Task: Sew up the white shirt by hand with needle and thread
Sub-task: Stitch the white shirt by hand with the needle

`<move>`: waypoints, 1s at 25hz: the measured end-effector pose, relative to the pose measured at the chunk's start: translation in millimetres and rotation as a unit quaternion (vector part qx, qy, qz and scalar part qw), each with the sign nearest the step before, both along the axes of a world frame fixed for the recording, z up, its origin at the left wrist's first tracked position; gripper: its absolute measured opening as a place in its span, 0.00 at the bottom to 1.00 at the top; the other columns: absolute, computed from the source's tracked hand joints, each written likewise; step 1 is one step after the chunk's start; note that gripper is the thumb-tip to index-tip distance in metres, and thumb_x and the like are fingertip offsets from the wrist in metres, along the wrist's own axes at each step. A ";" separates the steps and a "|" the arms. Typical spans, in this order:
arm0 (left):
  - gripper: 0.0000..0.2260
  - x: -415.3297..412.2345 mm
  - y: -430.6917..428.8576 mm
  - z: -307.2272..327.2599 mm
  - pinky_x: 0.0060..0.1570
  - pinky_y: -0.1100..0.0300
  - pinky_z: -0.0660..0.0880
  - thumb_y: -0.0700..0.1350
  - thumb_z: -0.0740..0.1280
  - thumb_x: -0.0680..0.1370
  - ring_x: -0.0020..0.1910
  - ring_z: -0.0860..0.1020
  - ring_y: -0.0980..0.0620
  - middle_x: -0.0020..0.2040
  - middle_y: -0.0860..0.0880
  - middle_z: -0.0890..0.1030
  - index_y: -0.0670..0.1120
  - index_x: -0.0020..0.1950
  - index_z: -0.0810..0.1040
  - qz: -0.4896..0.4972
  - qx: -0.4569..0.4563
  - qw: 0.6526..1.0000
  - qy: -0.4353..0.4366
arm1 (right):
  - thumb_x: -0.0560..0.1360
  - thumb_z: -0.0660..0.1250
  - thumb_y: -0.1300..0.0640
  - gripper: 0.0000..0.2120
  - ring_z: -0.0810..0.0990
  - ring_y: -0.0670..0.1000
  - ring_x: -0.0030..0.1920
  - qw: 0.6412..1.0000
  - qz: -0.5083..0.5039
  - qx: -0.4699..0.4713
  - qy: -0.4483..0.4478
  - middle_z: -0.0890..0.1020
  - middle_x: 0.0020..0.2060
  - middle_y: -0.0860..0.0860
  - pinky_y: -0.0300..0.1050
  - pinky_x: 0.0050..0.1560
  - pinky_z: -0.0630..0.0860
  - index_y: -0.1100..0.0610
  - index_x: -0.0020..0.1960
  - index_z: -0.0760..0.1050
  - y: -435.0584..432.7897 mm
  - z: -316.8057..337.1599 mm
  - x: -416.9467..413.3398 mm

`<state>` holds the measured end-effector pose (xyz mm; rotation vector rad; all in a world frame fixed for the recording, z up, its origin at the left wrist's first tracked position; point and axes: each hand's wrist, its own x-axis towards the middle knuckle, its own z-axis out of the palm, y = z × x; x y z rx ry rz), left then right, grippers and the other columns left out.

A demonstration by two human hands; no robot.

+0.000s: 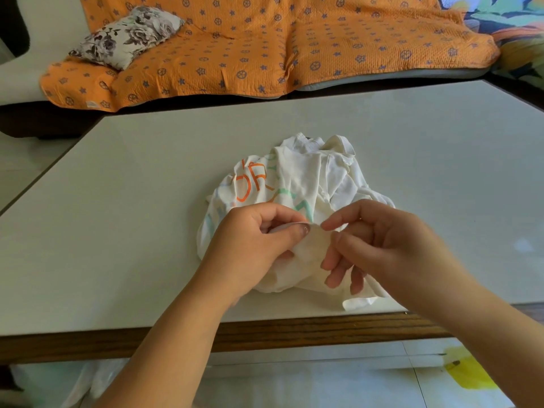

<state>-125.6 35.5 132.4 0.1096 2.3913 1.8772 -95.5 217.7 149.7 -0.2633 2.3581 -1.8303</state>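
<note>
Left grip (pixel 253 240) clenched on a fold of the one white shirt (pixel 300 172); right grip (pixel 379 240) unclear.

Centre: crumpled white printed cotton shirt (pixel 297 184) on the pale wood-edged table (pixel 141 231), close to its front edge.
Front: left hand (pixel 250 245) and right hand (pixel 382 242) side by side on it.
Behind: orange quilted sofa (pixel 265 54), flowered fabric cushion (pixel 126 36) at its left end.

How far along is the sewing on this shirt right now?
Done: white shirt lies bunched on the table. In hand: left hand pinches a fold; right hand pinches at its edge, needle and thread too small to see. Left: no finished stitches visible, so sewing seemingly remains.
</note>
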 end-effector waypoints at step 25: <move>0.10 -2.5 -7.5 4.4 0.36 0.64 0.77 0.39 0.69 0.76 0.36 0.79 0.57 0.36 0.50 0.83 0.50 0.38 0.85 -0.038 0.069 0.995 -0.054 | 0.78 0.65 0.55 0.07 0.84 0.51 0.38 0.965 0.030 0.241 -0.096 0.86 0.34 0.51 0.53 0.60 0.74 0.49 0.46 0.82 42.3 20.1 -29.2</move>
